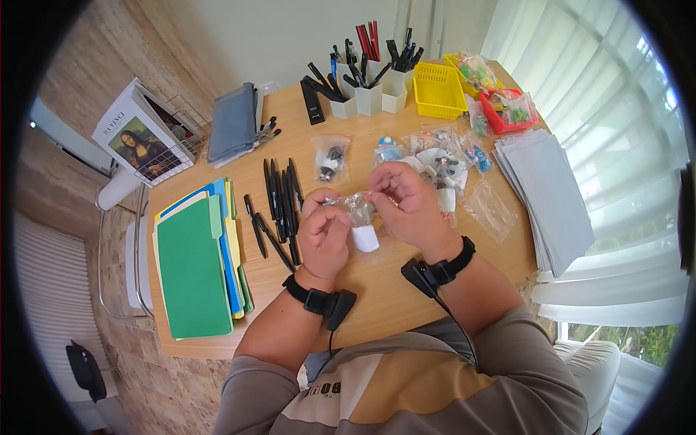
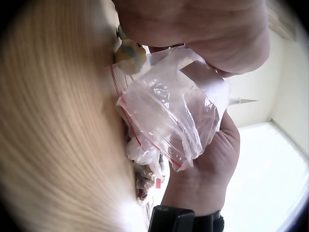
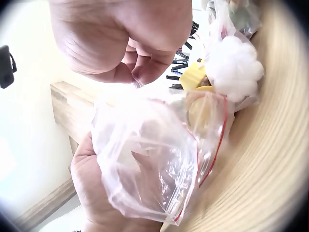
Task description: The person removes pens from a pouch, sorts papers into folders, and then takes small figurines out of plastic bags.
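A clear plastic zip bag point(image 1: 359, 208) with a red-lined seal is between my hands above the table. My left hand point(image 1: 324, 235) grips one side of it. My right hand point(image 1: 407, 206) pinches the bag's upper part; in the right wrist view, its thumb and fingertips meet on a bit of thin clear plastic. A white patch point(image 1: 365, 238) shows at the bag's lower end. Right beyond my right hand lies a pile of bagged small items point(image 1: 442, 163). Another small bag point(image 1: 332, 161) with black pieces lies past my left hand.
Black pens point(image 1: 283, 192) lie left of my hands, next to coloured folders point(image 1: 192, 264). White pen holders point(image 1: 368, 100), a yellow basket point(image 1: 438, 88) and a red basket point(image 1: 510, 112) stand at the back. A flat clear bag point(image 1: 491, 210) and a paper stack point(image 1: 547, 203) lie right.
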`<control>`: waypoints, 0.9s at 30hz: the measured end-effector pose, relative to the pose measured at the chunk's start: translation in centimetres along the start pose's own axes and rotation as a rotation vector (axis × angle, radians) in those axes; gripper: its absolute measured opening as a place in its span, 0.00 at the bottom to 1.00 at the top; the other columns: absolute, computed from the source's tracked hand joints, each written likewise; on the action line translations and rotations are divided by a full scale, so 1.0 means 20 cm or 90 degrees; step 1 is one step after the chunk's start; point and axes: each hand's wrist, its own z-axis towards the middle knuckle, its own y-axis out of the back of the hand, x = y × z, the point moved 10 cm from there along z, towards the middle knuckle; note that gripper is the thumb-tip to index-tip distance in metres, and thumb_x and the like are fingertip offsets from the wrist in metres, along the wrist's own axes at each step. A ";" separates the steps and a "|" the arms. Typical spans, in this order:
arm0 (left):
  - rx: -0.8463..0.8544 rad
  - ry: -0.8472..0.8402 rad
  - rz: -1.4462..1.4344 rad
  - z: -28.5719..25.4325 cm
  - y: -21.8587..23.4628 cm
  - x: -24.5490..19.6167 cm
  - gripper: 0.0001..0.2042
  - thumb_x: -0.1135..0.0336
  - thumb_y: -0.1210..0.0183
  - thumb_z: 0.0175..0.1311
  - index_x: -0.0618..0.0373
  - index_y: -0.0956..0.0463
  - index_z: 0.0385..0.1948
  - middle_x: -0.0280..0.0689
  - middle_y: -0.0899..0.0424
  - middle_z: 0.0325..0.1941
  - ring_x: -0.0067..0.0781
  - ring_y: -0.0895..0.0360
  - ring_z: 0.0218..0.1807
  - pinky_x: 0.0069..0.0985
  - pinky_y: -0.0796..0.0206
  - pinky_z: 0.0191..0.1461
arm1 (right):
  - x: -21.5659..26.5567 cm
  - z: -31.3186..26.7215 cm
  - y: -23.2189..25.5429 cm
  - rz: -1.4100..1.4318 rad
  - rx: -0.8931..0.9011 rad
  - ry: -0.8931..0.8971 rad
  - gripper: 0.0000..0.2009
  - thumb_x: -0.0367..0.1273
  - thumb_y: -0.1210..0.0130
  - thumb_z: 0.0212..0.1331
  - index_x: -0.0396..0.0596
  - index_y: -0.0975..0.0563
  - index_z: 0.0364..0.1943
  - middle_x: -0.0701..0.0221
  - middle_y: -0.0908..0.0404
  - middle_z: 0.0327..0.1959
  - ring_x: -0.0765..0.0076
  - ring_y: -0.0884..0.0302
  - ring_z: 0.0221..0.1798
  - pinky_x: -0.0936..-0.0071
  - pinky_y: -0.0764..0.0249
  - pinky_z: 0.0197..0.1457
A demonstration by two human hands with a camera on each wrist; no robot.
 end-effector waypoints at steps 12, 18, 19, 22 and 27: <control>0.024 0.056 -0.006 -0.01 -0.02 0.05 0.03 0.75 0.43 0.63 0.64 0.23 0.29 0.40 0.22 0.43 0.27 0.27 0.42 0.21 0.35 0.48 | 0.04 -0.02 -0.08 -0.046 0.106 0.009 0.12 0.21 0.44 0.59 0.44 0.26 0.46 0.72 0.24 0.39 0.79 0.26 0.39 0.80 0.26 0.42; 0.009 0.044 -0.045 -0.02 0.00 0.08 0.02 0.75 0.44 0.65 0.63 0.24 0.33 0.40 0.23 0.45 0.26 0.27 0.44 0.21 0.36 0.50 | 0.06 -0.02 -0.09 -0.151 0.111 -0.021 0.11 0.22 0.41 0.57 0.45 0.25 0.43 0.73 0.24 0.37 0.81 0.27 0.37 0.81 0.27 0.40; 0.013 0.045 -0.062 -0.02 0.00 0.09 0.03 0.74 0.45 0.66 0.63 0.25 0.35 0.40 0.23 0.46 0.27 0.28 0.46 0.21 0.36 0.52 | 0.05 -0.02 -0.09 -0.145 0.110 -0.018 0.11 0.22 0.40 0.56 0.45 0.25 0.42 0.74 0.24 0.36 0.80 0.27 0.36 0.81 0.27 0.39; -0.002 0.063 -0.108 -0.03 0.00 0.11 0.03 0.75 0.46 0.67 0.62 0.26 0.39 0.40 0.24 0.49 0.27 0.29 0.50 0.23 0.38 0.56 | 0.09 -0.01 -0.09 -0.171 0.108 0.018 0.10 0.21 0.40 0.56 0.45 0.25 0.41 0.74 0.24 0.35 0.79 0.27 0.35 0.80 0.27 0.39; -0.015 0.065 -0.107 -0.02 0.00 0.10 0.03 0.75 0.48 0.67 0.61 0.26 0.39 0.41 0.26 0.52 0.27 0.30 0.53 0.25 0.40 0.60 | 0.07 -0.01 -0.08 -0.112 0.082 0.013 0.08 0.21 0.41 0.58 0.44 0.25 0.40 0.75 0.25 0.35 0.82 0.28 0.36 0.82 0.28 0.39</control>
